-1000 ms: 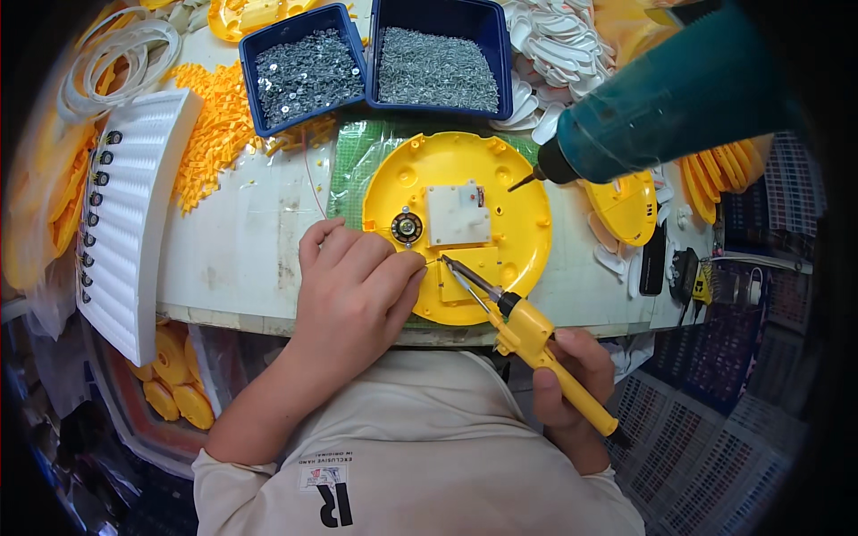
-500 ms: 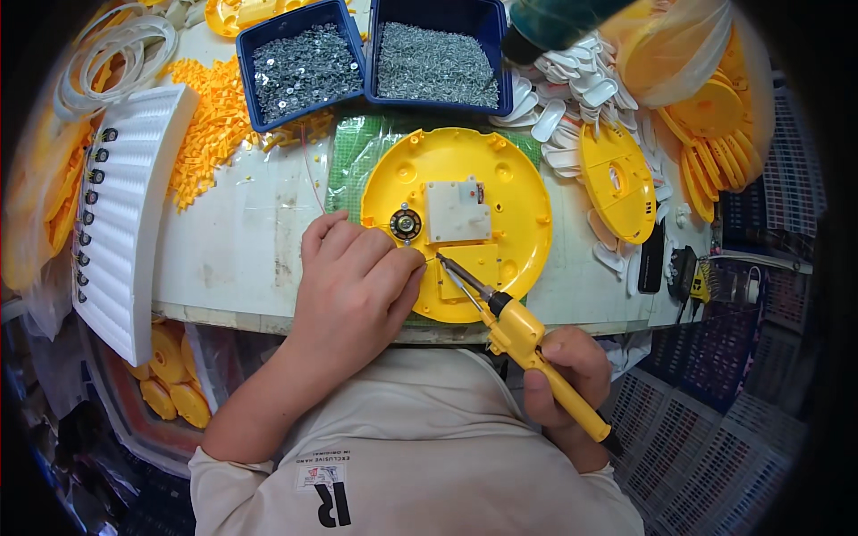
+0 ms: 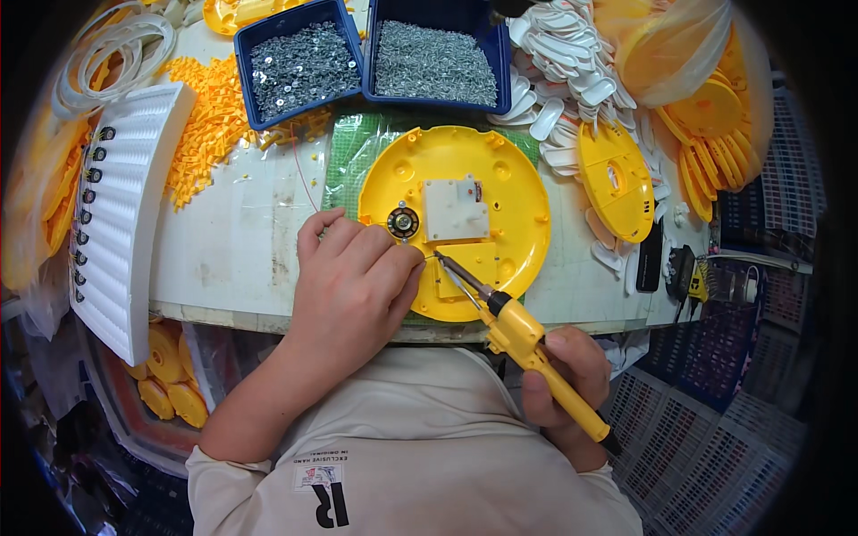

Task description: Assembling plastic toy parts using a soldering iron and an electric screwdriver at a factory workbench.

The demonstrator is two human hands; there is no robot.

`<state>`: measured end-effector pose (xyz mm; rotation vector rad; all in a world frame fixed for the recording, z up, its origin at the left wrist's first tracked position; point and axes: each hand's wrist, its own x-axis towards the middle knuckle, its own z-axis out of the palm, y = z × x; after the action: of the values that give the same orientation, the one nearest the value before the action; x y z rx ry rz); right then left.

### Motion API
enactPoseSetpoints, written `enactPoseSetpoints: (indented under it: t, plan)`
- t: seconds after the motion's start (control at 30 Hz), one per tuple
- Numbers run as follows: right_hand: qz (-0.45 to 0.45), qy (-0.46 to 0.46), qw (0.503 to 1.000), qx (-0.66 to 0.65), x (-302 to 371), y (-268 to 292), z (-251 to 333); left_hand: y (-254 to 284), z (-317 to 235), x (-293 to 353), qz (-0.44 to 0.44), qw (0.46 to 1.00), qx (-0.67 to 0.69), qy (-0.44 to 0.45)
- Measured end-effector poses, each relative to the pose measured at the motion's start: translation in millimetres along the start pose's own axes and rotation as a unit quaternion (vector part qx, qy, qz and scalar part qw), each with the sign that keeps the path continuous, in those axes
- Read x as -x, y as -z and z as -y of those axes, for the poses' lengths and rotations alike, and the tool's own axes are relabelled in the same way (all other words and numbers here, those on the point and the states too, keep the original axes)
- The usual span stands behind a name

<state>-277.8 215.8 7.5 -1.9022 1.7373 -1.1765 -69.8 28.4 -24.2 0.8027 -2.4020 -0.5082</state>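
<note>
At the round yellow plastic shell (image 3: 523,201), left grip (image 3: 353,277) pinches thin dark wire (image 3: 429,257); right grip (image 3: 570,364) holds yellow-handled soldering iron (image 3: 516,325).

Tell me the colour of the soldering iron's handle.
The handle is yellow with a black rear end; the head view shows it best.

Yellow round shell (image 3: 523,214): inner face up, flat on green mat (image 3: 341,170) | white boxy module (image 3: 454,216): seated near shell's centre | small round black speaker (image 3: 402,222): just left of module | yellow rectangular panel (image 3: 475,271): below module | yellow-handled soldering iron (image 3: 516,327): slanted, dark tip at panel's upper-left corner, contact unclear
</note>
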Motion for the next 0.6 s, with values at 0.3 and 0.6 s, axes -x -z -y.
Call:
enactPoseSetpoints:
  t: [0.3,0.6]
  plan:
    - [-0.123,0.058,0.991,0.001,-3.1,-7.9,-10.2,0.1,0.0,0.5,0.001,1.000,-0.002,-0.003]
    - [-0.124,0.059,0.990,0.005,-4.0,-6.8,-11.3,-1.5,-1.0,-0.2,-0.004,1.000,-0.014,-0.003]
